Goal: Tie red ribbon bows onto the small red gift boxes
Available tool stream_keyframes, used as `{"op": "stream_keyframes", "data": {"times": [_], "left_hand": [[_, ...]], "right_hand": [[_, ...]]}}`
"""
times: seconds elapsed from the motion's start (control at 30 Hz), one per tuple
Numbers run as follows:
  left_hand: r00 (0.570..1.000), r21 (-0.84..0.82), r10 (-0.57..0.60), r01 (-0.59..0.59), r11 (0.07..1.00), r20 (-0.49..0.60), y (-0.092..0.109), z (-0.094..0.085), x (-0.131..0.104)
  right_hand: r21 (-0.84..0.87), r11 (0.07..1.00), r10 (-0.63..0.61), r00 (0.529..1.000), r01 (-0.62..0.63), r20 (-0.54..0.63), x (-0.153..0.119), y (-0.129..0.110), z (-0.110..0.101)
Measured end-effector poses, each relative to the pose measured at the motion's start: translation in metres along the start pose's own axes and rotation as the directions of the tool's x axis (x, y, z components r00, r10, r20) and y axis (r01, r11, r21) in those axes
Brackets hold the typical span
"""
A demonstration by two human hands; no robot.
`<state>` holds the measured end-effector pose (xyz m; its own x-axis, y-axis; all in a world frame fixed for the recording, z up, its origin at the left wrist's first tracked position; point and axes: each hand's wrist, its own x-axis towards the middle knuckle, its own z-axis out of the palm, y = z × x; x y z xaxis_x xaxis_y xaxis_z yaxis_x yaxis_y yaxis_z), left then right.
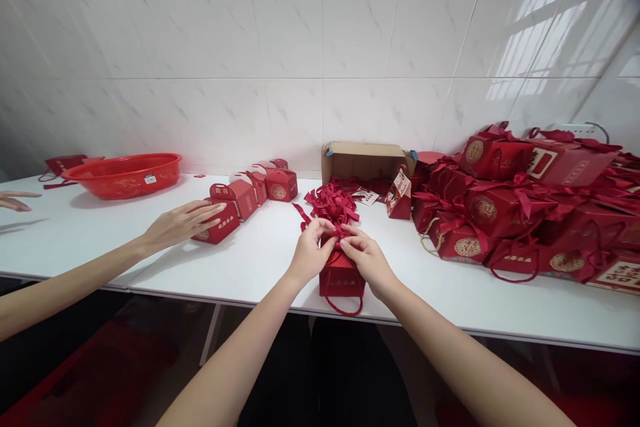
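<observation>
A red gift box [342, 278] with a cord handle stands near the table's front edge. Over its top, my left hand [314, 248] and my right hand [366, 257] pinch a dark red ribbon [338, 235], thumbs and fingertips close together. The exact shape of the ribbon between my fingers is partly hidden. Right behind the box lies a heap of red ribbons [333, 203]. The cord handle [345, 311] hangs down the front of the box.
A co-worker's hand [185, 223] touches a row of red boxes [245, 197] on the left; another hand [17, 200] shows at the far left. A red basin [125, 177], an open cardboard box [370, 163] and a pile of ribboned boxes [520, 207] also stand on the white table [270, 260].
</observation>
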<state>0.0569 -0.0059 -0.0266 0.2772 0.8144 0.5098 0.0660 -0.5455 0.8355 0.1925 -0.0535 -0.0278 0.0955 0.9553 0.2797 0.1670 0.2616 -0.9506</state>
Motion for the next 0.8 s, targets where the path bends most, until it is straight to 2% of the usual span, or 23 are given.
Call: {"op": "stream_keyframes", "data": {"times": [0.07, 0.1, 0.17, 0.23, 0.4, 0.57, 0.7, 0.8], "left_hand": [[0.995, 0.081, 0.034, -0.027, 0.996, -0.089, 0.003, 0.0, 0.001], [0.994, 0.144, 0.052, -0.038, 0.989, -0.1, 0.005, -0.001, 0.0], [0.997, 0.251, 0.067, -0.058, 0.966, -0.027, 0.011, -0.005, -0.004], [0.996, 0.292, 0.051, -0.068, 0.954, 0.067, 0.017, -0.008, -0.007], [0.997, 0.286, -0.004, -0.018, 0.958, 0.074, 0.023, -0.01, -0.005], [0.989, 0.356, 0.001, -0.053, 0.933, 0.147, 0.027, -0.015, 0.0], [0.962, 0.372, 0.007, -0.112, 0.922, 0.273, 0.035, -0.022, 0.002], [0.946, 0.421, 0.047, -0.187, 0.888, 0.322, 0.041, -0.025, 0.004]], "right_hand": [[0.042, 0.999, 0.025, 0.996, -0.021, -0.084, -0.001, 0.001, 0.002], [0.043, 0.999, 0.034, 0.993, -0.03, -0.109, -0.001, 0.001, 0.002], [0.013, 0.999, 0.038, 0.991, -0.037, -0.126, -0.001, -0.001, 0.001], [-0.004, 0.999, 0.035, 0.993, -0.036, -0.115, -0.002, -0.003, 0.0], [0.05, 0.999, -0.008, 0.999, 0.01, -0.054, -0.006, -0.006, -0.007], [-0.213, 0.971, -0.112, 0.993, 0.105, -0.024, -0.013, -0.005, -0.024], [-0.422, 0.876, -0.214, 0.973, 0.233, 0.091, -0.012, -0.01, -0.036], [-0.542, 0.784, -0.262, 0.953, 0.302, 0.152, -0.012, -0.021, -0.044]]}}
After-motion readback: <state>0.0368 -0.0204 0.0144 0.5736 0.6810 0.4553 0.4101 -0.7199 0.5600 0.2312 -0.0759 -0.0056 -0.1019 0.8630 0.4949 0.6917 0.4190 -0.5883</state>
